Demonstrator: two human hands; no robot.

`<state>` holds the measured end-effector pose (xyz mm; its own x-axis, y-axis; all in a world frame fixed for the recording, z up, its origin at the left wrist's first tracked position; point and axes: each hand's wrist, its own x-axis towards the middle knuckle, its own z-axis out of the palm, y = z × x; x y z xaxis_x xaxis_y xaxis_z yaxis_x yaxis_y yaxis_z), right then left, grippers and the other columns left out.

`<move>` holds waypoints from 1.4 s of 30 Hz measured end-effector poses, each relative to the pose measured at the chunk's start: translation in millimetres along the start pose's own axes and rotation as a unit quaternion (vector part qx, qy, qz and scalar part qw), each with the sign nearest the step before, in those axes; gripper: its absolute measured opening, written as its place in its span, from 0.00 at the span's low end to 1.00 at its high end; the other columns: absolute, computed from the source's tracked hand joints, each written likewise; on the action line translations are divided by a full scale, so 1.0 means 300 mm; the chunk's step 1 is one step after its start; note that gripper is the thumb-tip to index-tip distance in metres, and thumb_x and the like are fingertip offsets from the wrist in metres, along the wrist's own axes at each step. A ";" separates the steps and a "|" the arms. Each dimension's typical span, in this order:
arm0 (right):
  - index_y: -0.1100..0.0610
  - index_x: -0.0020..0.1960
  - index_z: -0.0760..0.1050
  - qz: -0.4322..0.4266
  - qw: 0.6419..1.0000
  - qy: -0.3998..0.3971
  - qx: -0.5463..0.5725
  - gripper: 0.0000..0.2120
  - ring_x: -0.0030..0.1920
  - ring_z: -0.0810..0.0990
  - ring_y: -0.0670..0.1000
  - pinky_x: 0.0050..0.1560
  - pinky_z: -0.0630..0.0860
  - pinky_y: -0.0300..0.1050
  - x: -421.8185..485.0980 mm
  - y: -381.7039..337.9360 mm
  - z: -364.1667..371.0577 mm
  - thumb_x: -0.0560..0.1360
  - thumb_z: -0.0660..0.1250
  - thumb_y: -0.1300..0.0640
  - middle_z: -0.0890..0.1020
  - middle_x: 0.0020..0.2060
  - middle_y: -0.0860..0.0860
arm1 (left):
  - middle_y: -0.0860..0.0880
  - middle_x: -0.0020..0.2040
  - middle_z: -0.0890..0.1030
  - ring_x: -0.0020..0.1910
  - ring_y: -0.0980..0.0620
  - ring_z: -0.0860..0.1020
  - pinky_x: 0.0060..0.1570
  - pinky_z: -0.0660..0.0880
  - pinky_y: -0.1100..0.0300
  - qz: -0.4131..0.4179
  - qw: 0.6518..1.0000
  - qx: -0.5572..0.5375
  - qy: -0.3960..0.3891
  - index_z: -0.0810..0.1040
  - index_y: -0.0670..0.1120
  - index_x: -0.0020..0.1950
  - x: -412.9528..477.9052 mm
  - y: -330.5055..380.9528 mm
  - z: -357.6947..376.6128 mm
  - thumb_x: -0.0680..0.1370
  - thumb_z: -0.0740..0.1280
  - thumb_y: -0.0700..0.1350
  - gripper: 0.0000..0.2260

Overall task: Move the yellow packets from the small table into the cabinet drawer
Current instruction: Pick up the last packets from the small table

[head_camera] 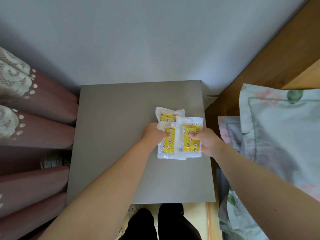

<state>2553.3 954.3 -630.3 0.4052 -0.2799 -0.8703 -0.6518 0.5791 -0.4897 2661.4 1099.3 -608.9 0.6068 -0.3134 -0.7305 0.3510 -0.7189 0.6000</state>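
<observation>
Looks like a home bedroom. Shows a floral pillow [280, 122] and matching bedding [230, 132] at right, against a wooden bed frame [259, 63]. Shows mauve curtains [43, 104] trimmed with cream lace [12, 78] at left. Between them, shows a small grey surface [117, 135] set against a pale wall [138, 40], beside a wall socket [210, 98].
</observation>
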 end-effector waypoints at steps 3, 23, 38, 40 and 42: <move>0.63 0.60 0.76 0.009 0.998 -0.046 0.047 0.15 0.57 0.80 0.62 0.60 0.71 0.67 0.000 0.009 -0.018 0.74 0.65 0.71 0.81 0.56 0.60 | 0.47 0.51 0.82 0.47 0.50 0.79 0.48 0.73 0.60 0.028 0.998 -0.051 -0.024 0.79 0.45 0.53 -0.020 -0.001 0.002 0.73 0.71 0.35 0.11; 0.58 0.56 0.76 0.011 0.985 -0.068 0.157 0.11 0.52 0.81 0.57 0.48 0.77 0.57 -0.083 0.039 0.024 0.77 0.61 0.68 0.82 0.54 0.58 | 0.40 0.54 0.82 0.50 0.42 0.82 0.54 0.78 0.43 -0.003 0.941 -0.335 -0.047 0.77 0.41 0.56 -0.062 -0.157 -0.075 0.73 0.67 0.27 0.15; 0.61 0.60 0.75 0.008 0.995 0.033 0.095 0.14 0.53 0.80 0.58 0.47 0.76 0.58 -0.282 0.096 0.107 0.75 0.65 0.70 0.81 0.56 0.57 | 0.39 0.55 0.81 0.52 0.40 0.81 0.53 0.77 0.43 -0.058 0.951 -0.303 -0.026 0.78 0.40 0.56 -0.244 -0.201 -0.129 0.74 0.68 0.28 0.14; 0.61 0.59 0.75 0.004 0.993 0.032 0.115 0.13 0.54 0.80 0.59 0.48 0.76 0.59 -0.351 0.129 0.121 0.75 0.65 0.69 0.81 0.57 0.58 | 0.39 0.55 0.81 0.54 0.39 0.80 0.54 0.77 0.42 -0.065 0.948 -0.308 -0.041 0.77 0.39 0.58 -0.315 -0.210 -0.144 0.74 0.67 0.29 0.14; 0.64 0.61 0.74 -0.004 0.990 0.042 0.132 0.15 0.55 0.80 0.61 0.48 0.76 0.59 -0.429 0.181 0.136 0.75 0.65 0.70 0.80 0.57 0.59 | 0.39 0.56 0.81 0.55 0.39 0.80 0.56 0.76 0.42 -0.072 0.950 -0.298 -0.054 0.76 0.38 0.60 -0.388 -0.231 -0.153 0.74 0.67 0.29 0.15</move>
<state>2492.0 1052.9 -542.7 0.3473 -0.3414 -0.8734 -0.4544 0.7535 -0.4752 2599.0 1214.1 -550.5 0.4570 -0.3227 -0.8289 0.7860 -0.2899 0.5461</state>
